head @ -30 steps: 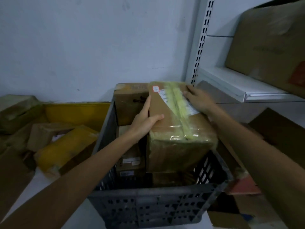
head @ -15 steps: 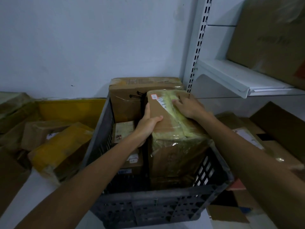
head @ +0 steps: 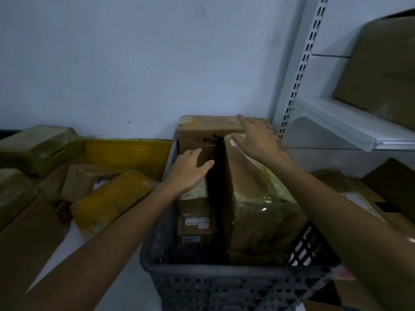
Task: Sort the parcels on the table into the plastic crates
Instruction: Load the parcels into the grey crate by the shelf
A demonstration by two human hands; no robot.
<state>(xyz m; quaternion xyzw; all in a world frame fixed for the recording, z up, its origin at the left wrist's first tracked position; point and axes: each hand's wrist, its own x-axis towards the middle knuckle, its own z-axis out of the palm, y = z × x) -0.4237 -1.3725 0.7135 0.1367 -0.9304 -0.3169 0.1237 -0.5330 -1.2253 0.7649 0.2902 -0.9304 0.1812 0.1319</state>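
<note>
Our left hand [head: 190,169] hovers with fingers spread over the small boxes [head: 195,223] in the left half of the dark crate [head: 224,271]. Our right hand [head: 258,142], fingers spread too, is above the far end of the tape-wrapped parcel [head: 260,205], which stands in the crate's right half. A yellow parcel [head: 112,198] lies on the worktop [head: 67,254] to the left.

Both hands [head: 188,170] [head: 258,142] apparently open, fingers [head: 243,122] spread.
</note>
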